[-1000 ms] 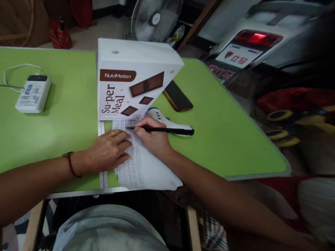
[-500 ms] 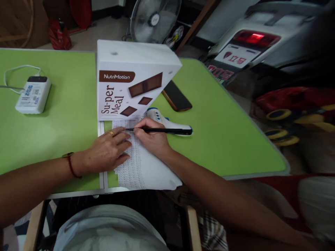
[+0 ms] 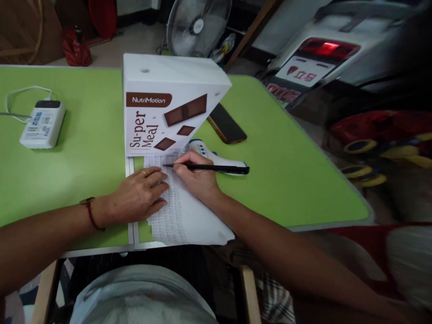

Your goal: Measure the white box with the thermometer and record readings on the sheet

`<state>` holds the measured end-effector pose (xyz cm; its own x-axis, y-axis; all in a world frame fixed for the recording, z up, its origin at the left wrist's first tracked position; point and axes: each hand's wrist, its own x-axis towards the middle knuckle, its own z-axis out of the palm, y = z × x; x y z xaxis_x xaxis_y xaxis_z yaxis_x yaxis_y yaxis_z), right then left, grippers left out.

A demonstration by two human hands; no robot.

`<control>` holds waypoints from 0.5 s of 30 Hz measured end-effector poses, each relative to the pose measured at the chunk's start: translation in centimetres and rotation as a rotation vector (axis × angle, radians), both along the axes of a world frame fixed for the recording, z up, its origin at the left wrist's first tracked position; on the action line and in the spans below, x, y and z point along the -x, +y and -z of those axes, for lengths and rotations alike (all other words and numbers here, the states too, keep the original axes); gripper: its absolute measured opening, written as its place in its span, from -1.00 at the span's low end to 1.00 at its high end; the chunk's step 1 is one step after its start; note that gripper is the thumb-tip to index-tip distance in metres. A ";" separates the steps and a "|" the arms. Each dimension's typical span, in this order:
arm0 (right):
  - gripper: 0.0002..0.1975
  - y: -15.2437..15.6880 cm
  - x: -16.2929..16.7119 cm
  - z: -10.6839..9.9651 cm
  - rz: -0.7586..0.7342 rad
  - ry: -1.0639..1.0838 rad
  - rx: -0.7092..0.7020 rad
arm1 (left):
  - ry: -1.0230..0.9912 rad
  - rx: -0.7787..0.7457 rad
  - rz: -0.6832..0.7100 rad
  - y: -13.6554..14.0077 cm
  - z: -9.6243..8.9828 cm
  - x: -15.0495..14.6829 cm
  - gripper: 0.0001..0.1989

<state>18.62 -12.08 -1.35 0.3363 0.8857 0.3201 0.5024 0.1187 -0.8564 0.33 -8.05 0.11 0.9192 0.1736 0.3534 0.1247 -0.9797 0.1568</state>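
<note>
A sheet of paper [image 3: 199, 220] lies on the green table, its left part covered in rows of handwriting and its right part blank. My right hand [image 3: 199, 180] grips a black pen [image 3: 222, 168] whose tip points left at the paper's upper part; whether it touches the paper I cannot tell. Flat on the paper's left edge rests my left hand [image 3: 141, 193], fingers spread, a ring on one of them. Right behind the paper stands a white NutriMotion box [image 3: 151, 121]. A white and blue handheld thermometer [image 3: 229, 163] lies partly hidden behind my right hand and the pen.
A dark phone [image 3: 227, 123] lies right of the box. On the left of the green table [image 3: 297, 180] sits a white device [image 3: 43, 126] with cables. Beyond the table are a standing fan [image 3: 199, 27] and a scooter [image 3: 320, 58]; a metal seam crosses the tabletop.
The pen tip and my left fingertips have drawn slightly apart, so a bit more paper shows between them. The rest stays put apart from a slight shift of the camera.
</note>
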 end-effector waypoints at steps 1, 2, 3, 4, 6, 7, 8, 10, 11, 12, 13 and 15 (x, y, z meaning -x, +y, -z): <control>-0.93 0.0 0.0 0.0 -0.003 -0.002 -0.003 | 0.004 0.002 -0.003 0.0 0.0 0.0 -0.75; -0.93 0.0 0.0 0.0 -0.007 -0.006 -0.006 | 0.005 0.004 -0.005 0.0 0.0 0.0 -0.76; -0.93 0.0 0.0 0.0 -0.010 -0.012 -0.008 | 0.003 0.005 -0.005 0.0 0.0 0.0 -0.76; -0.93 0.0 0.1 -0.1 -0.010 -0.018 -0.012 | -0.001 0.006 -0.004 -0.1 0.0 0.0 -0.76; -0.92 0.1 0.1 -0.1 -0.007 -0.027 -0.018 | -0.012 0.009 0.000 -0.1 0.1 0.0 -0.75; -0.92 0.1 0.1 -0.1 -0.004 -0.031 -0.020 | -0.015 0.010 0.003 -0.1 0.1 0.0 -0.75; -0.92 0.1 0.1 -0.1 -0.007 -0.035 -0.021 | -0.016 0.011 0.003 0.0 0.1 0.1 -0.75; -0.92 0.0 0.0 -0.1 -0.012 -0.036 -0.021 | -0.016 0.015 0.003 0.0 0.1 0.1 -0.76; -0.92 0.0 0.0 -0.1 -0.013 -0.030 -0.021 | -0.017 0.016 0.003 0.0 0.1 0.1 -0.76; -0.92 0.0 -0.1 -0.1 -0.010 -0.020 -0.023 | -0.017 0.014 0.002 0.0 0.0 0.1 -0.76; -0.91 0.0 -0.1 -0.1 -0.003 -0.008 -0.026 | -0.018 0.009 0.000 0.0 0.0 0.1 -0.76; -0.91 0.0 -0.1 0.0 0.020 0.018 -0.034 | -0.015 -0.001 -0.006 0.0 0.0 0.1 -0.76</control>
